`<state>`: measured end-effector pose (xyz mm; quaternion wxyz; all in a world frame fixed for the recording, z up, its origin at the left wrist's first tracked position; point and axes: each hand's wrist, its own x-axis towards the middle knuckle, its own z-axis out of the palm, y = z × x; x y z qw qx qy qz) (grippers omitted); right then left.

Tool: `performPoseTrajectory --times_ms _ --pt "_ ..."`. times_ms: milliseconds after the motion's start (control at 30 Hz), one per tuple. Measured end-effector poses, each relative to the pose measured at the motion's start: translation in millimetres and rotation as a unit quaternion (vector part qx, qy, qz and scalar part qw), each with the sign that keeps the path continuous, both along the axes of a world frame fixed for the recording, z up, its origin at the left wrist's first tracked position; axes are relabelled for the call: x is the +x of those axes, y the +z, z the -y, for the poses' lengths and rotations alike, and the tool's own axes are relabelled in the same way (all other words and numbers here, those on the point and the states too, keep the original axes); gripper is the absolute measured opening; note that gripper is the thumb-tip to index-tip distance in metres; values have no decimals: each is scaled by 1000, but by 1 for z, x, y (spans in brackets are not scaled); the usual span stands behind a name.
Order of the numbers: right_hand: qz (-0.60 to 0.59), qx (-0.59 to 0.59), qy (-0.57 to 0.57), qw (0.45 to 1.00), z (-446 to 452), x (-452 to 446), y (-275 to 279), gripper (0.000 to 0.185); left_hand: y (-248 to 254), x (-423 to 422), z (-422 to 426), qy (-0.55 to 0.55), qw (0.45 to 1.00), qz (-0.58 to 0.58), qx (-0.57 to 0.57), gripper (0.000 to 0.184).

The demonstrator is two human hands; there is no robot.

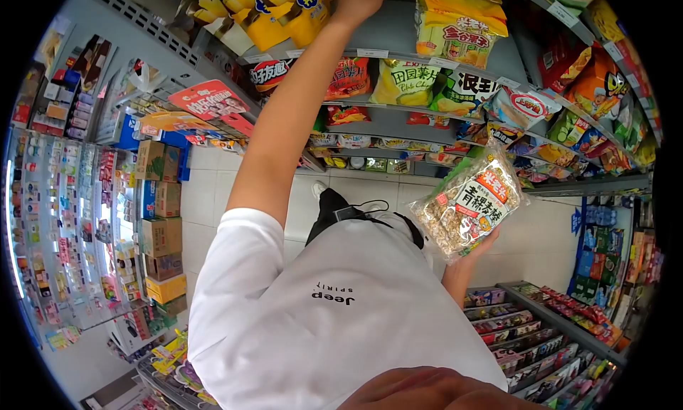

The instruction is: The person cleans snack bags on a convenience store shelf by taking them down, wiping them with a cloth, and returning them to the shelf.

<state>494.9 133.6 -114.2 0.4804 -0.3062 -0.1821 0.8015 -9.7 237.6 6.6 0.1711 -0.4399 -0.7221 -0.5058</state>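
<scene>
Open shelf point(391, 29) lies behind its front edge point(398, 55) beside the outstretched left hand point(359, 1), whose grip I cannot tell, the lower right hand point(486, 245) holding a snack pack point(469, 205).

You have one snack bag point(455, 221) right of the frame's centre. It is clear plastic, filled with beige-brown, grainy pieces. Its front, printed with black characters and a red-orange patch, faces you. Note its diagonal pose, lower left to upper right. Your right fingers point(489, 240) grip its lower-right edge.
</scene>
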Motion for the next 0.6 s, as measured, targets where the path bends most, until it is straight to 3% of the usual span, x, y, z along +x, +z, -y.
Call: performPoseTrajectory --times_ms 33,133,233,367,467,600 --pt "-3 8 -3 1000 0 0 0 66 0 2 -6 26 997 -56 40 51" --pt "14 39 -11 999 1 1 -6 68 24 5 -18 54 984 114 -129 58" --pt "39 39 3 998 9 2 -6 68 28 15 -21 186 956 125 -190 63" --pt "119 23 8 993 18 -5 4 68 -2 -17 -44 160 940 150 -260 58" --pt "126 13 17 992 18 -4 -1 67 -53 -71 -98 129 955 160 -216 46" --pt "140 24 30 989 23 -10 3 67 -40 -51 -71 154 970 148 -111 39"
